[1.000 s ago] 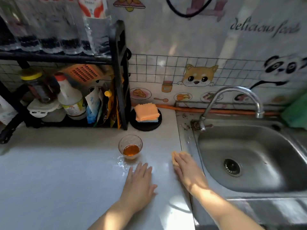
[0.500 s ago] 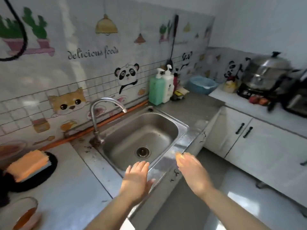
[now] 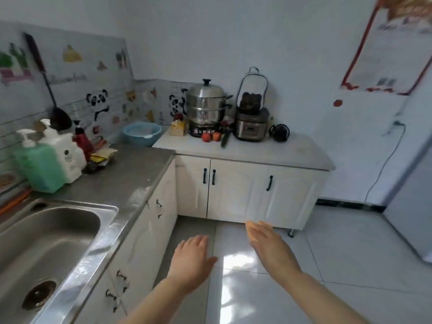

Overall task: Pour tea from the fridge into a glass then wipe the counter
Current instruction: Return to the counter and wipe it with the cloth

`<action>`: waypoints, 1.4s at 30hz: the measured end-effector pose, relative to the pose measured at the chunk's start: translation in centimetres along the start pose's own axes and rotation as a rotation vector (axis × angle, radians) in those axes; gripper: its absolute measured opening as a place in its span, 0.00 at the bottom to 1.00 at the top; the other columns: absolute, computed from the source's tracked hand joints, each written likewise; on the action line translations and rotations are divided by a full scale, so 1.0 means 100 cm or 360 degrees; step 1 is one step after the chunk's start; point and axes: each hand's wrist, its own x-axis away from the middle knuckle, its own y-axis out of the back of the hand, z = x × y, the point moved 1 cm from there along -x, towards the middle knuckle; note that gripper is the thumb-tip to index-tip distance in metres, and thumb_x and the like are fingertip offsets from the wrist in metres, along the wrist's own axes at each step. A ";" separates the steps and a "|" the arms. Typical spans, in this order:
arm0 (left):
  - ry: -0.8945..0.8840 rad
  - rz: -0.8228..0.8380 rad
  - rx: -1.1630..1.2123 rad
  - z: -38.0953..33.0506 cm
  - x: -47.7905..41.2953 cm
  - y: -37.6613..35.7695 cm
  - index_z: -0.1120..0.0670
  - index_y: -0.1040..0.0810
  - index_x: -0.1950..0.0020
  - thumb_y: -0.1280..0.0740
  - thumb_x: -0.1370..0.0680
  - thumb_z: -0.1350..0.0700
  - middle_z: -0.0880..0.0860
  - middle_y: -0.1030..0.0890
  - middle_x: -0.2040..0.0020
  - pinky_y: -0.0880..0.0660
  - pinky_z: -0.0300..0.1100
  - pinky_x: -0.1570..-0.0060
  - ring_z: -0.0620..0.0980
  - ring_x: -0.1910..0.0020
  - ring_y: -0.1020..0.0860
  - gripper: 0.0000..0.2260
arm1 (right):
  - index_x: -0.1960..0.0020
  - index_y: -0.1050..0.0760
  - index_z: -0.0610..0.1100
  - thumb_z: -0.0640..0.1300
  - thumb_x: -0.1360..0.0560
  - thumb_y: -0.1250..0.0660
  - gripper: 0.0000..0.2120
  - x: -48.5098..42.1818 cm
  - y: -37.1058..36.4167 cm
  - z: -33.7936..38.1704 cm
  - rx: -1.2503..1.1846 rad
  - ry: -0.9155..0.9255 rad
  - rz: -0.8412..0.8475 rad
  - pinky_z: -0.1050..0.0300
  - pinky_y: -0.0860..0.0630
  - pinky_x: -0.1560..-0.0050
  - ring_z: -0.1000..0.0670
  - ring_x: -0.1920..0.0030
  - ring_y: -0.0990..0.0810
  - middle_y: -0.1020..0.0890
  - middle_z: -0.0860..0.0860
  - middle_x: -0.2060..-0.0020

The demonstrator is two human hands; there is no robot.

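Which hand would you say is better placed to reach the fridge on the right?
Right, probably: the right hand is open and nearer the fridge; the left hand hangs closer to the sink.

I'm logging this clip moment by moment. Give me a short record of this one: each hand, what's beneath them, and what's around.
left hand: open, fingers straight, holds nothing
right hand: fingers straight; orange patch at the fingertips, too blurred to name
beneath hands: tiled floor
sink: lower left, untouched
beside sink: green soap bottle
far counter: steamer pot, rice cooker
tea glass: not in view
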 end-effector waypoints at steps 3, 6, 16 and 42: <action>-0.0110 0.0018 -0.0019 -0.028 -0.024 -0.003 0.52 0.41 0.28 0.44 0.22 0.42 0.50 0.35 0.28 0.46 0.47 0.29 0.50 0.29 0.38 0.26 | 0.27 0.42 0.45 0.45 0.19 0.50 0.21 -0.002 0.008 -0.030 -0.0089 -0.0050 -0.0063 0.62 0.54 0.27 0.51 0.26 0.44 0.38 0.49 0.26; -0.0246 0.0008 -0.0026 -0.088 -0.077 -0.014 0.53 0.40 0.28 0.43 0.22 0.43 0.50 0.34 0.29 0.45 0.45 0.30 0.50 0.30 0.38 0.25 | 0.28 0.40 0.47 0.49 0.19 0.54 0.21 -0.003 0.023 -0.101 -0.0063 -0.0163 -0.0161 0.65 0.51 0.29 0.52 0.26 0.43 0.34 0.52 0.29; -0.0516 0.0114 -0.0050 -0.185 -0.216 -0.049 0.53 0.40 0.28 0.45 0.21 0.45 0.50 0.34 0.29 0.45 0.46 0.30 0.50 0.30 0.37 0.24 | 0.29 0.36 0.46 0.45 0.20 0.44 0.19 -0.044 0.037 -0.242 -0.0092 -0.0424 -0.0232 0.58 0.44 0.29 0.48 0.26 0.42 0.34 0.49 0.29; -0.0600 0.0197 -0.0043 -0.257 -0.690 -0.098 0.54 0.40 0.28 0.45 0.21 0.44 0.52 0.34 0.29 0.42 0.47 0.32 0.52 0.30 0.37 0.25 | 0.30 0.35 0.45 0.54 0.22 0.53 0.25 -0.396 0.015 -0.525 -0.0066 -0.0598 -0.0234 0.60 0.42 0.30 0.50 0.29 0.37 0.31 0.47 0.31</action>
